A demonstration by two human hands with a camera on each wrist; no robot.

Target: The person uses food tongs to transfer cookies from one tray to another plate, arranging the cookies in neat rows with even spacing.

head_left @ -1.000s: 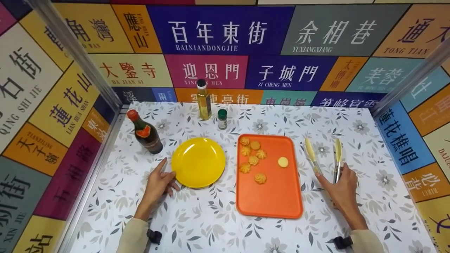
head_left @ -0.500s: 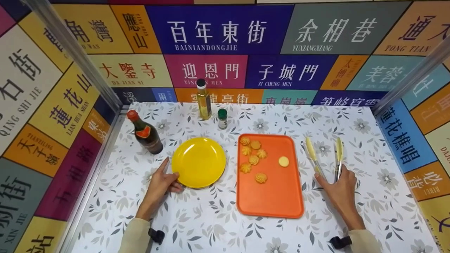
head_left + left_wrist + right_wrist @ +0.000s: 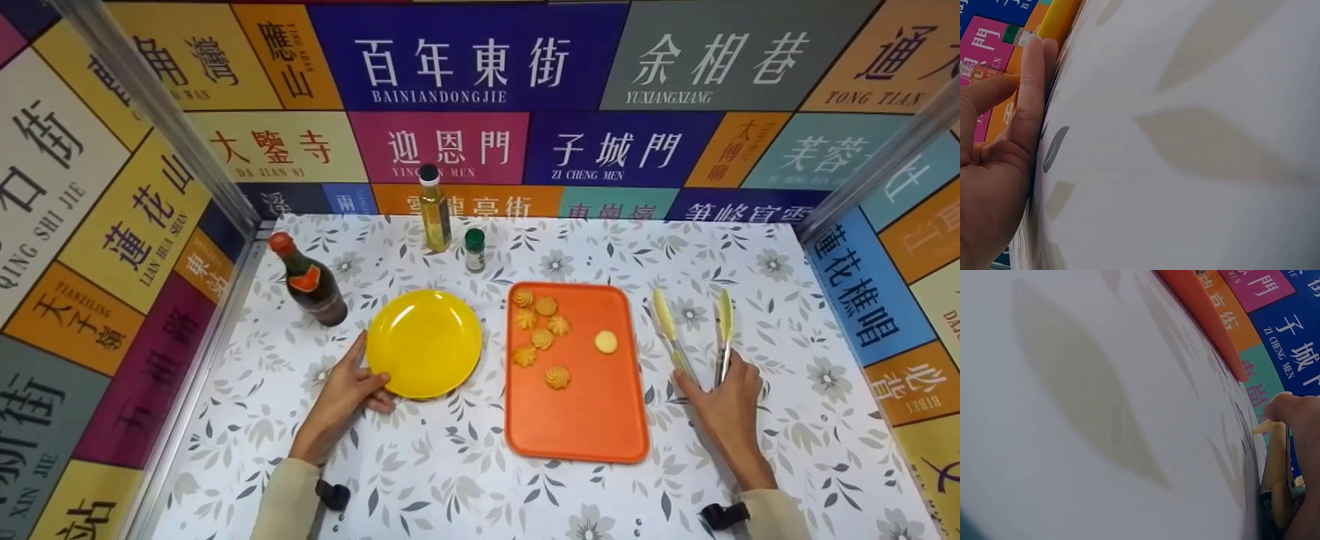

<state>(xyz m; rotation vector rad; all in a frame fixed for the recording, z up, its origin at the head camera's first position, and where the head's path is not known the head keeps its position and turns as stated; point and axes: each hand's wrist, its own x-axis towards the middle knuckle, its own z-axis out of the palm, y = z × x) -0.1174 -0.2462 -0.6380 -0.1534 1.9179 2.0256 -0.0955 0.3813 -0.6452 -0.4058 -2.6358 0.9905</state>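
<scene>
At the yellow plate [image 3: 424, 343], my left hand [image 3: 347, 391] holds the left rim, thumb on top and index finger along the edge. In the left wrist view, extended fingers [image 3: 1031, 90] reach toward the yellow plate edge [image 3: 1057, 25]. My right hand [image 3: 727, 405] grips the handle end of a pair of tongs [image 3: 724, 326], whose two yellow-tipped arms stand spread apart, pointing away from me. In the right wrist view the tongs [image 3: 1278, 455] show under the thumb. Between the hands lies an orange tray [image 3: 576, 424] with several piped cookies [image 3: 541, 339] and one smooth pale round piece [image 3: 606, 342].
A dark bottle with a red cap [image 3: 307, 281] stands behind my left hand. Farther back are an oil bottle [image 3: 435, 214] and a small green-capped jar [image 3: 475, 250]. Sign-printed panels [image 3: 442, 150] enclose the flower-patterned tabletop [image 3: 450, 480].
My left hand has moved slightly rightward and its thumb now lies farther over the plate's rim. The right hand and tongs stay nearly in place. The tray and cookies have not moved.
</scene>
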